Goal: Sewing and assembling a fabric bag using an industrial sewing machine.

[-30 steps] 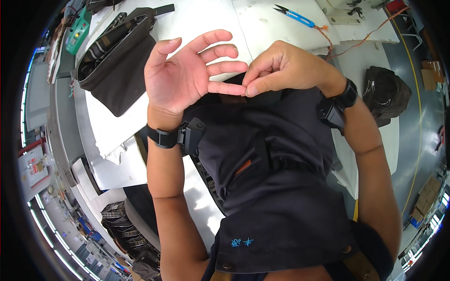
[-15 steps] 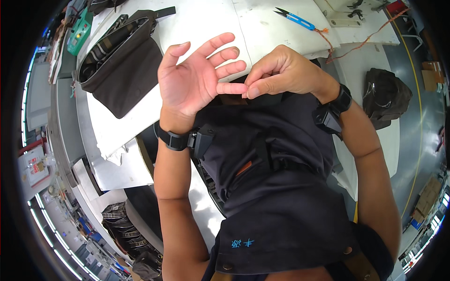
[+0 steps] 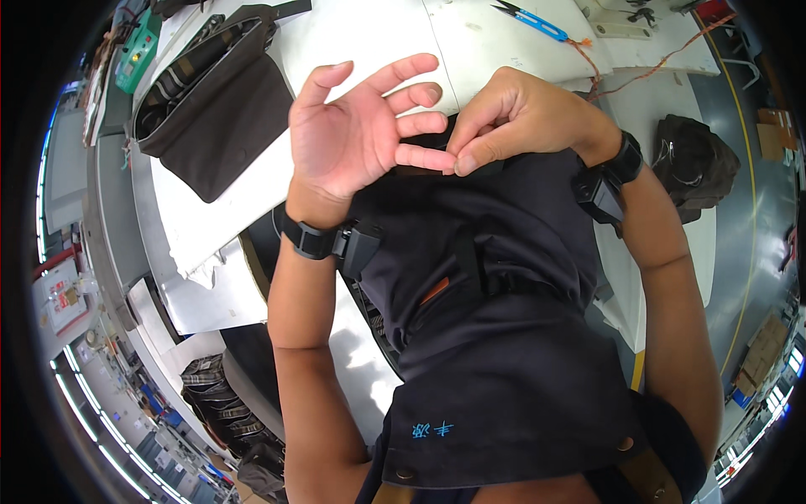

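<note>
My left hand (image 3: 357, 134) is held palm up above my lap, its fingers spread and nothing in it. The thumb and forefinger of my right hand (image 3: 512, 122) pinch the tip of the left little finger. Whether anything tiny sits between those fingertips I cannot tell. Below both hands is the dark apron (image 3: 504, 336) I wear. Left of my left hand, a dark brown fabric bag (image 3: 222, 126) with a plaid lining lies on the white table (image 3: 353, 38), its mouth gaping. Blue thread snips (image 3: 536, 23) with an orange cord rest beyond my right hand.
At the right lies another dark bag (image 3: 693, 160), bunched up. A pale machine base (image 3: 617, 31) stands at the far right of the table. Striped fabric pieces (image 3: 220, 395) are stacked at lower left. A green device (image 3: 138, 50) sits at far left, and cardboard boxes (image 3: 766, 349) are at the right.
Both hands have shifted slightly to the right, with the pinch on the little finger kept. The bag and snips appear a little higher and the view has tilted slightly.
</note>
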Demonstrator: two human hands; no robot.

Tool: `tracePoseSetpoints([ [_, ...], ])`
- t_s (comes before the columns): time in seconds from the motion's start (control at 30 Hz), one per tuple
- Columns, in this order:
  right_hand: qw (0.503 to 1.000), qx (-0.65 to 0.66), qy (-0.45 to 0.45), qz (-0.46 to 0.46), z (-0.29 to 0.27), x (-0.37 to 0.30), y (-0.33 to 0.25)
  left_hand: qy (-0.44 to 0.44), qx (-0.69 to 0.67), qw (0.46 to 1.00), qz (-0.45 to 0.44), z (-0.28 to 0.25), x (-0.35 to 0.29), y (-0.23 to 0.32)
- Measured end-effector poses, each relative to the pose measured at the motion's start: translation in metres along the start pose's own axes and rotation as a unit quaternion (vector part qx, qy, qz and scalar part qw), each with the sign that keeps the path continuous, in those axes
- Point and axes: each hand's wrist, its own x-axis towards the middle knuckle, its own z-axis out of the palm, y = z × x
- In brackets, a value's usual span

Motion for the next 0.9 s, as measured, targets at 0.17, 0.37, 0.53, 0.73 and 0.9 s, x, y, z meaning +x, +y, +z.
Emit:
tracePoseSetpoints([
  [0.17, 0.999, 0.017, 0.041, -0.013, 0.006, 0.0, 0.002, 0.017, -0.066, 0.998, 0.002, -0.012, 0.006, -0.01],
  [0.37, 0.999, -0.01, 0.04, -0.013, 0.005, 0.0, 0.0, 0.093, 0.015, 0.995, 0.021, 0.001, -0.002, -0.004],
  [0.53, 0.999, -0.023, 0.004, 0.024, 0.0, -0.001, 0.001, 0.077, 0.064, 0.995, 0.016, 0.005, -0.006, -0.003],
  [0.73, 0.995, 0.017, 0.063, -0.072, 0.011, 0.003, 0.008, 0.034, -0.116, 0.992, 0.022, -0.009, 0.008, -0.019],
  [0.9, 0.995, 0.063, 0.08, -0.008, 0.007, -0.004, 0.01, 0.082, 0.008, 0.993, 0.083, 0.001, 0.001, -0.01],
])
